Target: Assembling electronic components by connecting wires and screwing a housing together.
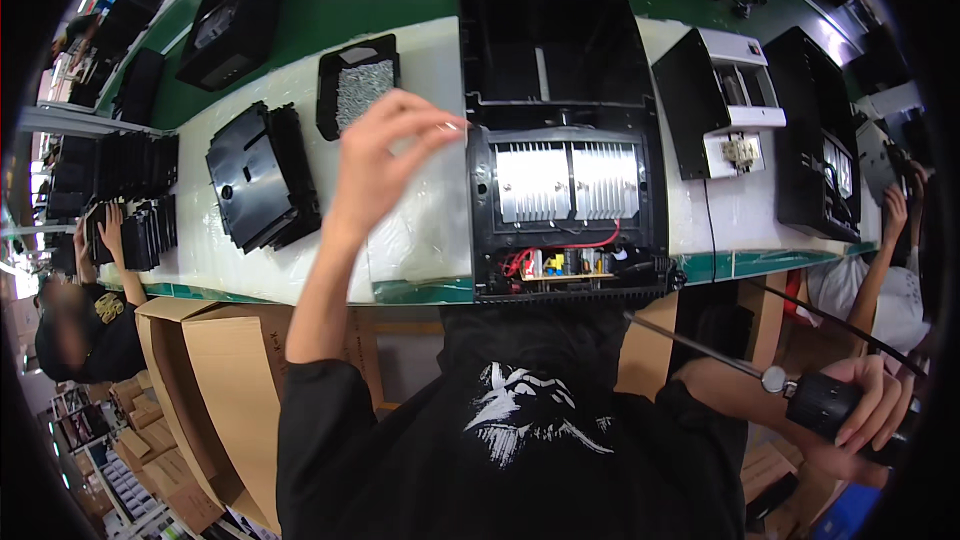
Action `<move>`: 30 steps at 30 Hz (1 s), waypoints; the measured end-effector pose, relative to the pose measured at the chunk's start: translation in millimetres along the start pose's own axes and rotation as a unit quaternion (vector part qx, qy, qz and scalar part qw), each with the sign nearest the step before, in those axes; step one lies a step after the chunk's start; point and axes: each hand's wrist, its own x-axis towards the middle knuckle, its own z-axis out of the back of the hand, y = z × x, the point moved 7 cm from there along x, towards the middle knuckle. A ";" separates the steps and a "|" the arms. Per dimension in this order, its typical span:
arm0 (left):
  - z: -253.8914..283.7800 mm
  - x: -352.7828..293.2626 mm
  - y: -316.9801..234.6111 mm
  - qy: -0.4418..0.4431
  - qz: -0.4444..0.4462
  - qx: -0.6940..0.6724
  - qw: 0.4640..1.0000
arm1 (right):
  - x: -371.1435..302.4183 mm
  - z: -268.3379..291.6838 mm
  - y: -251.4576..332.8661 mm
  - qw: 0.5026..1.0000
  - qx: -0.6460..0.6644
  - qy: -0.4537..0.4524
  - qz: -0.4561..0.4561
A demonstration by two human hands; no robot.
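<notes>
My left hand [378,165] is raised over the bench with thumb and forefinger pinched together. A small shiny piece at the fingertips looks like a screw, though it is tiny here. Just right of them stands a large black open housing [560,45], holding silver finned heat sinks [535,180]. Red wires and a small circuit board [565,264] show at its near end. Low at the right, my right hand [872,405] grips a black electric screwdriver [825,404], its long shaft pointing up and left. Beyond my left hand sits a black tray [328,105] of small silver screws [364,90].
Stacked black panels [255,180] lie to the left. Right of the housing are a black-and-white unit [740,80] with a hanging cable and another black housing [800,140]. Cardboard boxes [235,360] stand below the bench edge. Co-workers' hands [112,230] are at both sides.
</notes>
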 end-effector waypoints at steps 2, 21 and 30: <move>-24.4 -11.8 -44.7 0.026 -0.017 -0.055 0.998 | 4.6 -7.8 -5.5 0.997 0.072 0.010 0.024; -70.4 -39.1 -97.5 0.046 -0.039 -0.154 0.986 | 7.0 -17.7 3.0 0.989 0.031 0.049 0.133; -70.9 -36.9 -104.7 0.041 -0.095 -0.087 0.991 | 6.1 -15.4 2.4 0.988 0.055 0.064 0.126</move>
